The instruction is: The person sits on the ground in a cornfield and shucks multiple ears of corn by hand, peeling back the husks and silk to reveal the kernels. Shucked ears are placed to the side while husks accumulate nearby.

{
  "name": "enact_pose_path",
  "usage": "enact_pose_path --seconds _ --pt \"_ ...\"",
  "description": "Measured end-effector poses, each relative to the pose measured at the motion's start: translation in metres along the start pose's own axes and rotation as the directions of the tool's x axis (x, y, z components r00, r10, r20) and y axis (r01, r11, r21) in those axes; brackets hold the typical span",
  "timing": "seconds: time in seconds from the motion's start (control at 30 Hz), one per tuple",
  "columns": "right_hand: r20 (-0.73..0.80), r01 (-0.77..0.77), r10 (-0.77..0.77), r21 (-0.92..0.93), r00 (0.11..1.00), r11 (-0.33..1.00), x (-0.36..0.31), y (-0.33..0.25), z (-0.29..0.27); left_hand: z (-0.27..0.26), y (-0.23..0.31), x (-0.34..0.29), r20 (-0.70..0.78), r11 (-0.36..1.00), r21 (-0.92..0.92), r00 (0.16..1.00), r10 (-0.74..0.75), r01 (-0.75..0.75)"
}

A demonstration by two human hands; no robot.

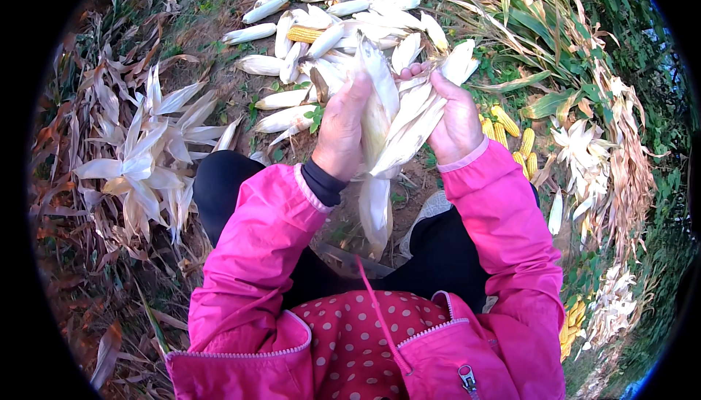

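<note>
Above the heap of unhusked cobs, the left hand and right hand were each closed around the pale husks of a corn ear, which looked light, dry and papery, probably best gripped by its loose leaves, though the cob itself was hidden.

Corn husks – dry, papery, matt; sleeves – cloth.

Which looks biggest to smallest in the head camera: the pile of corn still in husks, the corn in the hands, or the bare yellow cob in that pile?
1. pile of corn still in husks
2. corn in the hands, though it is nearer the camera
3. bare yellow cob
</note>
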State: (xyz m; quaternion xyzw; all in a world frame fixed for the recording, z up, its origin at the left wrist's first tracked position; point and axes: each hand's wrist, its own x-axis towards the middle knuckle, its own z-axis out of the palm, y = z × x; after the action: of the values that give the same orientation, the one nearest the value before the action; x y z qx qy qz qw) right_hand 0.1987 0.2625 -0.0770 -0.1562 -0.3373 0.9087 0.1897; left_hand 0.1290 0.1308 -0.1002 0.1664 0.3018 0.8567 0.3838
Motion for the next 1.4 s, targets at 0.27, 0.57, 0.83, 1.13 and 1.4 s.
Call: enact_pose_path --seconds 0.27,0.57,0.83,1.13,1.4 --pt "0.143 -0.282 0.345 -0.339 0.927 0.898 -0.020 -0.024 0.006 -0.062 0.039 0.029 -0.383 0.957 -0.140 0.905 0.184 -0.254" --pt "-0.098 -0.485 0.481 -0.318 0.871 0.814 -0.033 0.006 -0.025 -0.063 0.070 0.027 -0.319 0.925 0.004 0.876 0.361 -0.380" --pt "-0.005 -0.028 0.388 -0.998 0.922 0.052 -0.033 0.012 -0.041 -0.056 0.082 0.021 -0.263 0.934 -0.012 0.902 0.342 -0.357" --pt "0.354 0.425 0.550 -0.905 0.756 -0.001 -0.021 -0.047 -0.027 -0.050 0.084 0.014 -0.020 0.970 -0.143 0.980 0.197 -0.197" --pt "0.428 -0.109 0.458 -0.627 0.779 0.771 -0.019 -0.040 0.009 -0.040 0.073 0.014 0.021 0.979 -0.166 0.992 0.127 -0.122"
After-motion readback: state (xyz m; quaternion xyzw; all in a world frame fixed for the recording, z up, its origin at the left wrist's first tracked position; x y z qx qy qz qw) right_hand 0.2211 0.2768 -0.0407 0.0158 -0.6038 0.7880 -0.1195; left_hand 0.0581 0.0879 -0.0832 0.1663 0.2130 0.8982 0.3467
